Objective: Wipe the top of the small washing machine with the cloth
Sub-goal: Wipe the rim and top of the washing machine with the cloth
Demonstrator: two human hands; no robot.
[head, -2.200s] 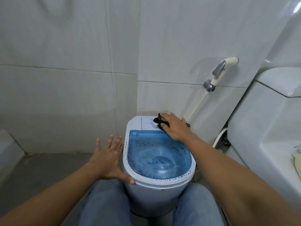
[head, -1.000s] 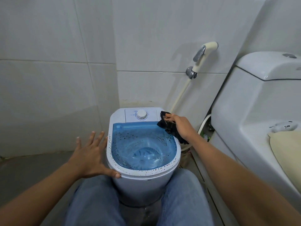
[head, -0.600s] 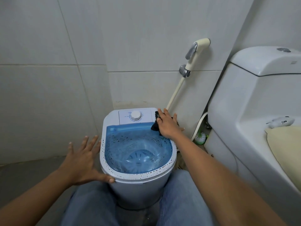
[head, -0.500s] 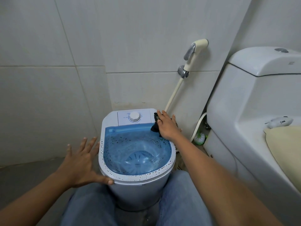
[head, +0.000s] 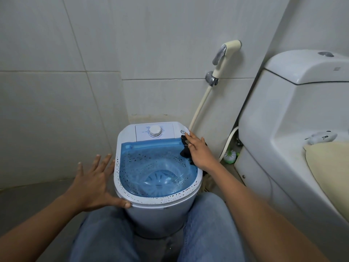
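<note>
A small white washing machine (head: pixel 160 210) with a blue see-through lid (head: pixel 156 167) and a white dial (head: pixel 155 131) stands on the floor between my knees. Its white rim is speckled with dark spots. My right hand (head: pixel 198 152) presses a black cloth (head: pixel 184 151) flat onto the machine's right rear rim, fingers stretched toward a small round button. My left hand (head: pixel 94 182) is spread with fingers apart against the machine's left side, the thumb resting on the front-left rim.
A white toilet (head: pixel 294 129) with a cream seat cover (head: pixel 328 171) stands close on the right. A bidet sprayer (head: pixel 224 57) and its hose hang on the tiled wall behind. Grey tiled floor lies at left. A green and white brush (head: pixel 230 155) sits by the toilet base.
My right hand with the cloth has slid from the dial area to the right rear rim and a little toward me along it. My left hand has stayed braced on the left side.
</note>
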